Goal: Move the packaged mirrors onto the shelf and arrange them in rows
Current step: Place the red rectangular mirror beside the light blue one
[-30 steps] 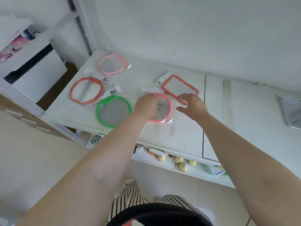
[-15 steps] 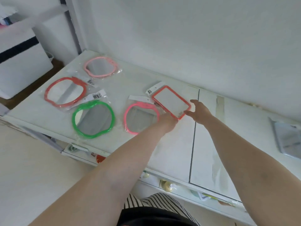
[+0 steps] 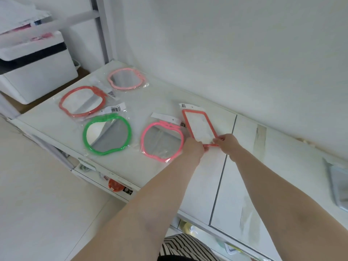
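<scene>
Several packaged mirrors lie on the white shelf top (image 3: 154, 98). A pale pink apple-shaped one (image 3: 125, 78) lies at the back, a red one (image 3: 82, 100) at the left, a green one (image 3: 107, 133) in front, and a bright pink one (image 3: 162, 141) in the middle. An orange rectangular mirror (image 3: 199, 126) lies right of the bright pink one. My left hand (image 3: 194, 148) and my right hand (image 3: 227, 142) both pinch its near edge.
A white bin with a black band (image 3: 35, 66) stands beyond the shelf's left end. A grey packet (image 3: 339, 187) lies at the far right. A seam (image 3: 223, 166) splits the shelf top. Lower shelves hold small goods.
My left hand left the bright pink mirror and moved right. Both hands now hold the near edge of the orange rectangular mirror, which has turned to lie more lengthwise.
</scene>
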`<state>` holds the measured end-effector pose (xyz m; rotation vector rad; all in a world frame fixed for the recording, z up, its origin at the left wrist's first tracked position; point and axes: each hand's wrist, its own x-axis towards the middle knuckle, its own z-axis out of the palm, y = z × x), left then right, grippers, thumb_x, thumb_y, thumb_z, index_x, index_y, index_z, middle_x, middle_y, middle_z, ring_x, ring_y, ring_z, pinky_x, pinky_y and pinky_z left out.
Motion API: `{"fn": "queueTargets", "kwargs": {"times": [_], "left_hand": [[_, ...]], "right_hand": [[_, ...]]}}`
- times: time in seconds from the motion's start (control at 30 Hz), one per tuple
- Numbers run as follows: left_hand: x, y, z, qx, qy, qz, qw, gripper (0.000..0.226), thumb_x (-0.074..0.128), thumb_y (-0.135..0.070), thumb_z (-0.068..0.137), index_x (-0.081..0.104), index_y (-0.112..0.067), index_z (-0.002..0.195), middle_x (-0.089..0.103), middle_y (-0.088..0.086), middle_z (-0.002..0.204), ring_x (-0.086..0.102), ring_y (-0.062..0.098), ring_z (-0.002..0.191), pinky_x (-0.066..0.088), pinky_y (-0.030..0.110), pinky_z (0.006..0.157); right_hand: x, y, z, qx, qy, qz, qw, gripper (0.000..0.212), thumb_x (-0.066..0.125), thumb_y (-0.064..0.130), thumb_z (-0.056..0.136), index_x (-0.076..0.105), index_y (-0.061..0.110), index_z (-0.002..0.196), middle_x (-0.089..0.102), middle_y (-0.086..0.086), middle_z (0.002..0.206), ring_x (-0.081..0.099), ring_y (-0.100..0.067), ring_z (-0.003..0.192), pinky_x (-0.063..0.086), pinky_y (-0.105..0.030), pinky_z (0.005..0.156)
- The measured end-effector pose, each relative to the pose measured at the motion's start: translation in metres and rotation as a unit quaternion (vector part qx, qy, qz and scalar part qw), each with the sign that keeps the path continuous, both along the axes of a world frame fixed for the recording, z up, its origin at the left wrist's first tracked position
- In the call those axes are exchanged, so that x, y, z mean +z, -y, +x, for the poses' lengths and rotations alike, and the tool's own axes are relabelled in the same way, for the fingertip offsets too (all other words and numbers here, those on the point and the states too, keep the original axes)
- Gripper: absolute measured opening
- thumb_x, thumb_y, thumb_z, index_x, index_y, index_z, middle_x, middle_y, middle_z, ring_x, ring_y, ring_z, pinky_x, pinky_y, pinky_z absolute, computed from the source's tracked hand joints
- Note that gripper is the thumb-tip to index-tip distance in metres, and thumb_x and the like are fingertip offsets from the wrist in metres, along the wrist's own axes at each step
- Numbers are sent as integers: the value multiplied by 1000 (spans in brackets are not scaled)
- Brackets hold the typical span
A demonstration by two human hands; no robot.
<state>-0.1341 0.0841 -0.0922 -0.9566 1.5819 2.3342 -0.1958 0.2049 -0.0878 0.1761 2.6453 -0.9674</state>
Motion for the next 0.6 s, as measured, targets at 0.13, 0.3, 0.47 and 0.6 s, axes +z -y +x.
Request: {"fn": "queueTargets", "kwargs": {"times": [0.13,0.3,0.47,0.6], "left_hand": [[24,2,12,2,-43,-90,995,39,27,10,95,50,-14,74,54,7,73,53,19,62,50,15,40],[62,13,28,-17,-36,-21,999,19,43,10,92,53,-6,88,55,9,70,58,15,53,51,14,42],[91,19,55,-32,-61,-16,998,15,58,3,89,58,-3,103,54,6,73,52,14,62,52,12,47],[97,12,83,-47,-47,-40,997,26,61,9,85,60,8,111,58,8,77,55,16,64,54,14,46]], "right_hand": [[18,-15,15,-60,14,-137,989,11,63,20,91,67,10,92,58,-8,85,49,-19,71,35,-27,60],[53,-29,32,-112,-25,-239,964,10,71,16,85,65,9,90,63,-3,76,57,-11,66,42,-21,60],[71,-39,66,-150,-43,-292,944,17,72,7,83,68,-2,96,65,-5,75,60,-11,64,52,-13,59],[79,-50,114,-175,-43,-299,937,4,72,5,82,68,6,81,63,-5,72,56,-14,62,53,-14,62]]}}
